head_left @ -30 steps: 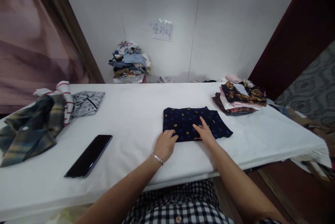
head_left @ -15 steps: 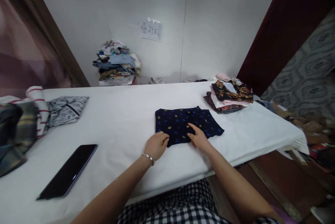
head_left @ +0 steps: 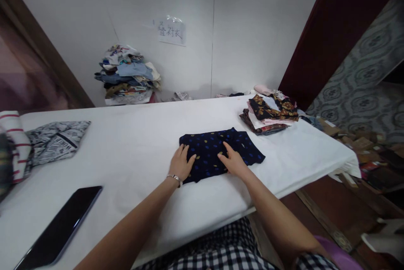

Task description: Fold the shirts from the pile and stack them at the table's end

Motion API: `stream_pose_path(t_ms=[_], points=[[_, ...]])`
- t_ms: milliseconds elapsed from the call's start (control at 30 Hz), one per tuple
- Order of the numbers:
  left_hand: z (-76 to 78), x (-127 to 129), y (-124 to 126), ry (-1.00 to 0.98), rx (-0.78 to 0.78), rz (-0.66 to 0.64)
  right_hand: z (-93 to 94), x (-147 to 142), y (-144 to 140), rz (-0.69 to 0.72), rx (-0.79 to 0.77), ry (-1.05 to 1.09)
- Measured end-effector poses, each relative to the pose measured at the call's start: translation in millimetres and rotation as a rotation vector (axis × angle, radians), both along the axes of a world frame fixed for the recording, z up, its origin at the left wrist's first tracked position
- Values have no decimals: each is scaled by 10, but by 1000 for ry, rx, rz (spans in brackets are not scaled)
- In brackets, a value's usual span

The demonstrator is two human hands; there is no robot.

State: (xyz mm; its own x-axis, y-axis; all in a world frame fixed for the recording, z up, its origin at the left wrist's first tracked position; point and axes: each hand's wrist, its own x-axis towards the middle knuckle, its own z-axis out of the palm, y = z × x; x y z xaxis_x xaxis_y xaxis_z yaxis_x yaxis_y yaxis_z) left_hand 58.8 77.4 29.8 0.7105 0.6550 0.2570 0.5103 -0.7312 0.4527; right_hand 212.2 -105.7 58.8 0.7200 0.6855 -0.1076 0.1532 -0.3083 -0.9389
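A folded navy shirt [head_left: 208,156] with blue and yellow spots lies flat on the white-covered table [head_left: 135,143] in front of me. My left hand [head_left: 182,164] rests on its left end, fingers and thumb spread, with a bracelet at the wrist. On the middle of the cloth is my right hand [head_left: 232,160], its index finger and thumb apart. The other right fingers are partly curled under and hard to see. Neither hand grips the fabric.
A pile of folded garments [head_left: 269,112] is at the table's right rear. A phone [head_left: 63,228] lies front left, near a printed grey garment [head_left: 59,141] and a red-striped one [head_left: 17,145]. Stacked clothes [head_left: 129,76] rise behind the table, below a paper sign [head_left: 172,30].
My left hand has gone from closed fingers at the shirt's near left corner to lying spread on its left end. That end now looks wider and flatter. My right hand stays on the shirt.
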Motion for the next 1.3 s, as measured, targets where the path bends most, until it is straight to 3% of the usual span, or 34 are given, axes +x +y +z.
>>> stream_pose_path(t_ms=[167,267,333,533,667,767,867,1067,1300], points=[[-42,7,-23,-25,3,8,20,70,144,-27,24,-68],[-2,45,-56,-4,2,-51,22,87,117,-52,98,-175],[21,84,-92,39,12,-99,8,109,72,-82,66,-162],[131,131,-59,176,-21,-121,-48,90,-199,-104,42,-15],[326,223,126,157,30,-119,4,-106,-593,-197,97,353],[462,478,260,178,89,-194,87,-287,-842,-261,185,722],[520,883,356,279,79,-290,131,-423,-890,-276,279,923],[490,1648,446,501,-85,-416,9,-486,-559,-278,470,1059],[462,1992,427,528,-192,-465,-13,-385,-237,-300,372,1109]])
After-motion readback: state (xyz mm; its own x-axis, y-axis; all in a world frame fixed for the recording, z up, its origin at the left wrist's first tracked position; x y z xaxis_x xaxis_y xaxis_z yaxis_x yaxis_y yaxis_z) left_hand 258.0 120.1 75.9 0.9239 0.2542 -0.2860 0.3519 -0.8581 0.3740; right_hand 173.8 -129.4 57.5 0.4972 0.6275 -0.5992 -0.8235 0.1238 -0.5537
